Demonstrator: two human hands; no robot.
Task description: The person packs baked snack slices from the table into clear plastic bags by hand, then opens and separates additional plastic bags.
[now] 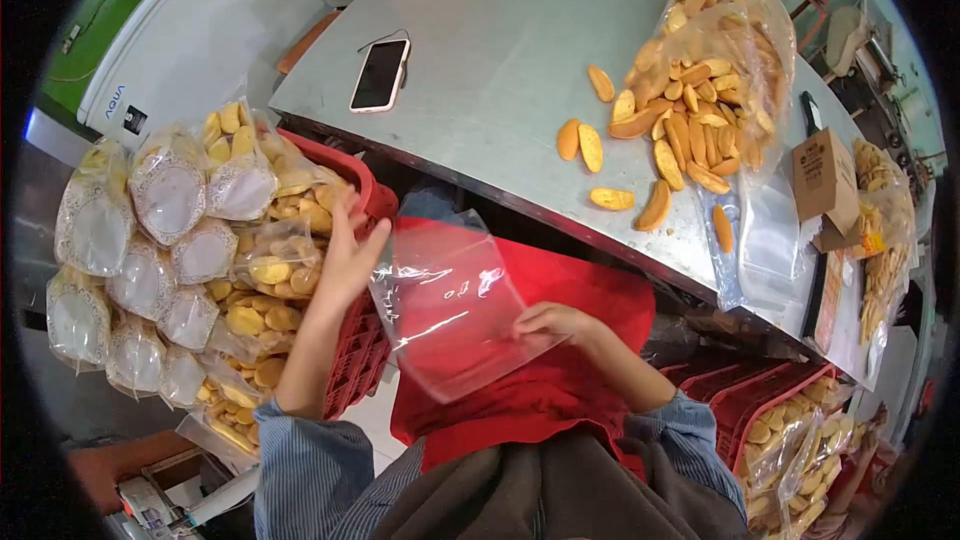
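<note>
An unfilled clear plastic bag [455, 305] lies spread above my lap, over the red apron [590, 290]. My right hand [553, 321] pinches its right side between thumb and fingers. At the bag's upper left edge is my left hand [350, 252], its fingers apart; whether a fingertip touches the plastic I cannot tell. Just beyond that hand sit packed bags of oval yellow-brown slices [275, 270]. Up on the metal table, more of these slices [690, 130] spill from the mouth of a large clear bag [770, 40].
Filled bags with white patterned labels [168, 190] are stacked at left beside a red crate [352, 360]. On the metal table [480, 70] are a phone [380, 75], a small cardboard box [825, 175] and a knife [811, 112]. Another red crate [755, 395] holds bags at lower right.
</note>
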